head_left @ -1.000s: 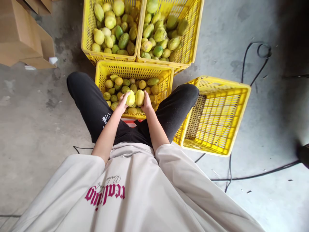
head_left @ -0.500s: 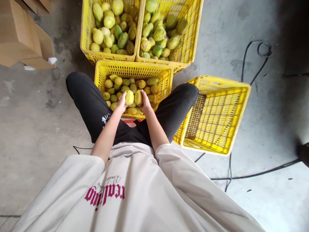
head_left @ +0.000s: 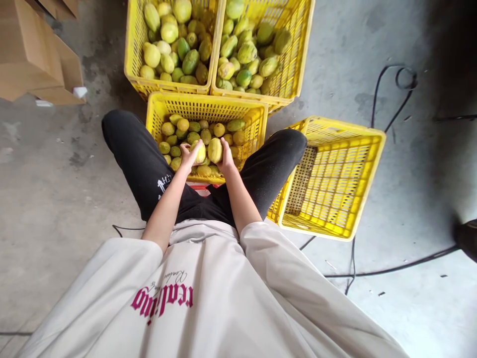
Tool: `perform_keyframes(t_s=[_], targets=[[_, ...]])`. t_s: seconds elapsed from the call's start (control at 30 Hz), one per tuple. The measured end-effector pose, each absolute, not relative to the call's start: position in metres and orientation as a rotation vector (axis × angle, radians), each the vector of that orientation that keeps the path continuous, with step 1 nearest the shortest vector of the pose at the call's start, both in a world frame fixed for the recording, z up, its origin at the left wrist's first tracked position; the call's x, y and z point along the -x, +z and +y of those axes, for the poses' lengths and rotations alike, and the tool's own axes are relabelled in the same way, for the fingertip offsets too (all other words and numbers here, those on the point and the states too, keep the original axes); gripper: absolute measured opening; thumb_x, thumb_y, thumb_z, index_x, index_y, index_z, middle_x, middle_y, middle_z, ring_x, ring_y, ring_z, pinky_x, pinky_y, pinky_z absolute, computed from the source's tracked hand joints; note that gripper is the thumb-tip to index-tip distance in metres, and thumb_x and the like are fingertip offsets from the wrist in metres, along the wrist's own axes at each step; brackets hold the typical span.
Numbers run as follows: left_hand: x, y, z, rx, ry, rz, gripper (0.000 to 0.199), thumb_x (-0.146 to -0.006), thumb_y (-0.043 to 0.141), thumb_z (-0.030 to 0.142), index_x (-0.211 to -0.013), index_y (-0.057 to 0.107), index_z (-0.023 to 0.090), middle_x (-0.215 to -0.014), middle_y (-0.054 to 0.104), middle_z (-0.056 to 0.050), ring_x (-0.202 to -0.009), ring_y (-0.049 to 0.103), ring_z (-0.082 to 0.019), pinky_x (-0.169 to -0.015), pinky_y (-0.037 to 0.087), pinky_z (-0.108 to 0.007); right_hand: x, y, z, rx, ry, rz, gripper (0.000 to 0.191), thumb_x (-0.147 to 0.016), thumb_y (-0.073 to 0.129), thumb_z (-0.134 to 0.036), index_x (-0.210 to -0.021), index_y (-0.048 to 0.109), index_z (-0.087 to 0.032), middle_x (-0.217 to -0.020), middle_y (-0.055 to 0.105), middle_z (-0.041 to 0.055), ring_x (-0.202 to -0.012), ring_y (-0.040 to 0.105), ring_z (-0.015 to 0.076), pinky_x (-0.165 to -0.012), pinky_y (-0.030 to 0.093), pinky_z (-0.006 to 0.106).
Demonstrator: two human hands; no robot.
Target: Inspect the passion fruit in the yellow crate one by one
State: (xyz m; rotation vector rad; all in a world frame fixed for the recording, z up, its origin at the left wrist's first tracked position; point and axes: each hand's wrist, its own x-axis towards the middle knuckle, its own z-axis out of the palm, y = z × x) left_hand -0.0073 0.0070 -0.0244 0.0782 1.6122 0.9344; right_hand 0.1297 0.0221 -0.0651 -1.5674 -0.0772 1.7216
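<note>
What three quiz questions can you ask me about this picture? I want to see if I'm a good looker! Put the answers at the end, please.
1. What do the left hand and the right hand each hold?
2. True or false: the cardboard is at the right edge of the picture.
3. What colour is the crate beneath both hands? A) blue B) yellow C) red

Key:
1. One yellowish fruit each.
2. False: it is at the left edge.
3. B.
</note>
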Motion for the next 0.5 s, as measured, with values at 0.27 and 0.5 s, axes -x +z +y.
perform_keyframes(t_s=[0.27,0.5], targets=[[0.001,-0.011,0.010,0.040,0.961,1.587,0.046,-0.111,0.104,0.018,-0.126,0.062,0.028,-0.176,0.072,-0.013,-0.169,0.073,-0.033,-0.126,0.077,-0.042,-0.131,-0.063,0.024,1.469,1.732,-0.024,0.039,-0.113,0.081,-0.068,-0.103,0.074,-0.031,-0.101,0.089,0.0038,-0.135,0.089,0.0326,-0.114,0.081,0.045],[0.004,-0.018,0.015,0.207,1.035,1.479,0.030,-0.118,0.097,0.044,-0.131,0.078,0.024,-0.152,0.085,-0.015,-0.156,0.082,-0.037,-0.114,0.081,-0.040,-0.125,-0.059,0.023,1.435,1.718,0.016,0.041,-0.105,0.091,-0.071,-0.106,0.075,-0.033,-0.117,0.093,0.0002,-0.141,0.088,0.0291,-0.118,0.080,0.043]])
